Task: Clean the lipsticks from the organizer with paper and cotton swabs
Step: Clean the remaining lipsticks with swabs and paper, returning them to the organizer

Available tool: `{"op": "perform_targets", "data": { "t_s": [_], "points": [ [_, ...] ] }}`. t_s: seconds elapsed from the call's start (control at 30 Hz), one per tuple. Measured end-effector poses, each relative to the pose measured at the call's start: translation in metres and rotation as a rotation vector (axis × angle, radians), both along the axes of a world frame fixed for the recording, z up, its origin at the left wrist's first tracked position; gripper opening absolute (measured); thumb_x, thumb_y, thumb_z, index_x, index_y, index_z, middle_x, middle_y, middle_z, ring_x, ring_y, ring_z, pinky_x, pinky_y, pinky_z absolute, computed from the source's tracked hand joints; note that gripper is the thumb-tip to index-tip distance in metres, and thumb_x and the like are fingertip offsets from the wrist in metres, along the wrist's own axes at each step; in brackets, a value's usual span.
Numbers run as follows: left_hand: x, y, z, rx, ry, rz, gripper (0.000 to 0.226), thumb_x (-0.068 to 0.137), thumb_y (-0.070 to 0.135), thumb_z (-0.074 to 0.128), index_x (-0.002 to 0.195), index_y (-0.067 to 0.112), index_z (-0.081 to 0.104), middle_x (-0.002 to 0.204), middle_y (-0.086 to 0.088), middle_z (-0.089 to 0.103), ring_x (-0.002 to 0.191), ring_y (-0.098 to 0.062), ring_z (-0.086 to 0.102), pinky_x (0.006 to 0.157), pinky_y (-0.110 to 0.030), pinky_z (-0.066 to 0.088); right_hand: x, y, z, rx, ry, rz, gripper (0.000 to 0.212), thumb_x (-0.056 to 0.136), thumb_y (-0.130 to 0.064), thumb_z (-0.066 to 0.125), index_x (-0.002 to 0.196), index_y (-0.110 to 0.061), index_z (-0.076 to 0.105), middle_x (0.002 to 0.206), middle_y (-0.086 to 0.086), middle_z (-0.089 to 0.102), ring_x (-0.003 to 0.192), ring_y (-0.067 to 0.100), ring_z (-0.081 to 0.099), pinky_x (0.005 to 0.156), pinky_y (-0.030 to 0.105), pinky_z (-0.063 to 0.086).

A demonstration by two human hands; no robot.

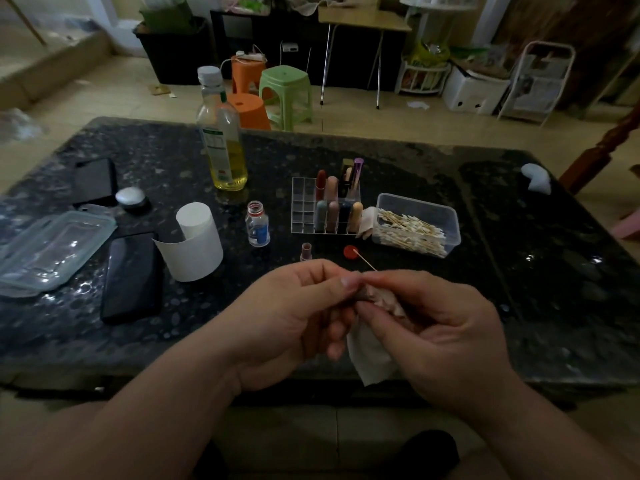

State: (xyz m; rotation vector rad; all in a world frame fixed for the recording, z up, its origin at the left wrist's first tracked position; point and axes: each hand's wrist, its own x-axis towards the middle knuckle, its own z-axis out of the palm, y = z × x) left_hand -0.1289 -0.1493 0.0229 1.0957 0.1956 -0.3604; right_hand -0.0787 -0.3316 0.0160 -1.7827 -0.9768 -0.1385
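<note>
My left hand (pixel 294 323) grips a dark lipstick (pixel 362 295), mostly hidden by the fingers. My right hand (pixel 440 334) pinches a piece of white paper (pixel 370 355) against the lipstick's tip; a cotton swab (pixel 365 259) sticks up from between the fingers. A clear organizer (pixel 303 209) stands mid-table with several lipsticks (pixel 332 211) in its right-hand cells. A lipstick cap (pixel 306 251) stands in front of it. A clear box of cotton swabs (pixel 415 226) sits to the organizer's right.
On the dark stone table (pixel 519 271) are a paper roll (pixel 197 240), a small open bottle (pixel 258 228), its red cap (pixel 350 252), a tall oil bottle (pixel 223 140), two phones (pixel 133 275), a box lid (pixel 52 251) and a round tin (pixel 131 197). Stools stand beyond.
</note>
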Motion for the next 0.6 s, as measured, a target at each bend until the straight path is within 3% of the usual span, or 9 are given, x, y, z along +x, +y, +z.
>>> {"op": "perform_targets", "data": {
  "t_s": [0.07,0.17,0.23,0.33,0.43,0.5,0.53,0.6],
  "points": [
    [0.0,-0.003,-0.002,0.012,-0.022,0.044,0.009,0.089,0.017,0.067,0.093,0.011,0.071,0.076,-0.007,0.066,0.059,-0.013,0.057,0.051,-0.025,0.049,-0.003,0.001,0.002,0.009,0.196,0.05,0.042,0.088,0.006,0.068,0.12,-0.02,0.064,0.102,-0.006,0.076,0.095,0.009,0.073,0.079,0.018,0.057],
    [-0.001,-0.006,-0.008,0.163,-0.099,0.15,0.021,0.084,0.017,0.071,0.103,0.009,0.069,0.086,-0.008,0.074,0.069,-0.016,0.068,0.06,-0.027,0.055,-0.006,0.003,0.007,0.014,0.572,0.113,0.046,0.092,0.011,0.06,0.125,-0.021,0.053,0.108,-0.003,0.077,0.099,0.014,0.074,0.078,0.021,0.057],
    [-0.003,-0.005,-0.015,0.405,-0.268,0.206,0.024,0.081,0.023,0.072,0.103,0.015,0.069,0.092,-0.006,0.075,0.078,-0.019,0.074,0.067,-0.031,0.06,-0.002,0.005,0.011,0.063,0.769,0.142,0.044,0.093,0.007,0.059,0.128,-0.017,0.051,0.109,0.002,0.077,0.102,0.019,0.073,0.078,0.025,0.058],
    [-0.002,0.004,-0.025,0.816,-0.638,0.198,0.017,0.086,0.029,0.072,0.103,0.027,0.07,0.094,0.006,0.072,0.085,-0.018,0.073,0.072,-0.033,0.062,0.008,0.004,0.015,0.148,1.088,0.187,0.054,0.077,-0.003,0.063,0.13,-0.012,0.054,0.111,0.016,0.075,0.104,0.032,0.072,0.082,0.039,0.058],
    [0.004,0.006,-0.03,1.071,-0.916,0.203,0.016,0.092,0.021,0.071,0.107,0.022,0.07,0.097,0.012,0.067,0.089,-0.011,0.069,0.076,-0.028,0.058,0.014,0.005,0.019,0.151,1.204,0.166,0.048,0.082,-0.003,0.068,0.129,-0.011,0.059,0.114,0.018,0.073,0.108,0.031,0.071,0.089,0.043,0.055],
    [0.005,0.002,-0.027,1.068,-0.815,0.205,0.021,0.091,0.021,0.072,0.111,0.028,0.066,0.097,0.014,0.069,0.092,-0.007,0.069,0.078,-0.021,0.056,0.015,0.003,0.018,0.122,1.141,0.137,0.042,0.092,-0.001,0.063,0.131,-0.013,0.056,0.113,0.015,0.074,0.108,0.028,0.071,0.089,0.043,0.055],
    [0.004,-0.001,-0.024,0.996,-0.67,0.178,0.028,0.09,0.021,0.073,0.114,0.032,0.063,0.098,0.014,0.07,0.092,-0.005,0.069,0.077,-0.021,0.057,0.014,0.001,0.016,0.071,1.051,0.102,0.042,0.094,0.0,0.06,0.132,-0.018,0.054,0.112,0.012,0.075,0.107,0.026,0.072,0.09,0.043,0.056],
    [0.003,-0.003,-0.019,0.644,-0.295,0.06,0.044,0.085,0.022,0.077,0.123,0.031,0.057,0.1,0.009,0.074,0.086,-0.009,0.072,0.071,-0.025,0.057,0.012,0.0,0.012,-0.059,0.823,0.034,0.042,0.097,-0.003,0.058,0.129,-0.029,0.052,0.11,0.003,0.076,0.105,0.02,0.073,0.091,0.044,0.057]
  ]
}}
